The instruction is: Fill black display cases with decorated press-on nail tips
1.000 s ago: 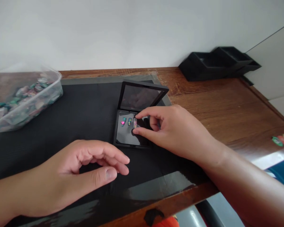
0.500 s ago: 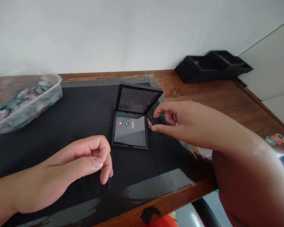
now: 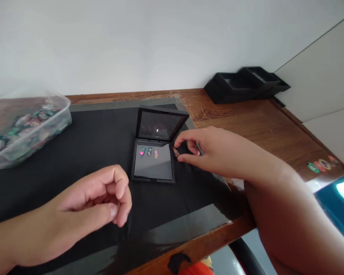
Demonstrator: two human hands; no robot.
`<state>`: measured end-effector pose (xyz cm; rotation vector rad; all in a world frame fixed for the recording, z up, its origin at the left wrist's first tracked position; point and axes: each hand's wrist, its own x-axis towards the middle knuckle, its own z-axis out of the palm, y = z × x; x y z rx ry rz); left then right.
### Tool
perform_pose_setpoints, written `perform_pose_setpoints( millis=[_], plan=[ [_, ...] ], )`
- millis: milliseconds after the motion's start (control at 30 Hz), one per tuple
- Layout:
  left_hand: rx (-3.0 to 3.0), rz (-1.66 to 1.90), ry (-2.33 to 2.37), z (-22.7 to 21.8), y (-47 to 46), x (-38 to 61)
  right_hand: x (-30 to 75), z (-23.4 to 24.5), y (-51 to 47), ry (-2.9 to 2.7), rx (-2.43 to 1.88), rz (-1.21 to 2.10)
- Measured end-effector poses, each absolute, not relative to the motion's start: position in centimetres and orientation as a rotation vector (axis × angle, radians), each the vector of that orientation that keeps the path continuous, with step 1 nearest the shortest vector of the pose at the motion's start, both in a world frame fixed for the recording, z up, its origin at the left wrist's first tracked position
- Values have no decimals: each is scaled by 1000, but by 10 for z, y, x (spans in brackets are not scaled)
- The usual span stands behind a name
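Note:
A black hinged case stands with its lid raised on the black mat. Three small colourful decorated pieces lie in a row on its grey inner surface: a teal one with pink, a dark blue one and a pinkish one. Just off the case's right edge, my right hand has a small elongated patterned piece between thumb and index fingertip. My left hand hovers over the mat at lower left, fingers curled toward the thumb, with nothing visible in it.
At the left sits a clear plastic tub of small colourful wrapped items. Black stacked trays stand against the wall at the back right. Several coloured round pieces lie near the wooden table's right edge. A black mat is taped down under the case.
My right index finger has come down toward the thumb, closing on the small patterned piece. My left fingers have curled in a little more. The view has shifted slightly.

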<state>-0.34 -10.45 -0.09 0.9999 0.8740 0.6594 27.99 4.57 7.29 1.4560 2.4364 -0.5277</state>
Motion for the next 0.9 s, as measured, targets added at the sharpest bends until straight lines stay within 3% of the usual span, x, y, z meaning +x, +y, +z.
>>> perform_pose_setpoints(
  millis=[700, 900],
  plan=[
    [964, 587, 867, -14, -112, -12, 276, 71, 46, 2384, 1589, -358],
    [959, 573, 815, -5, -107, -13, 282, 67, 55, 2524, 1473, -554]
  ],
)
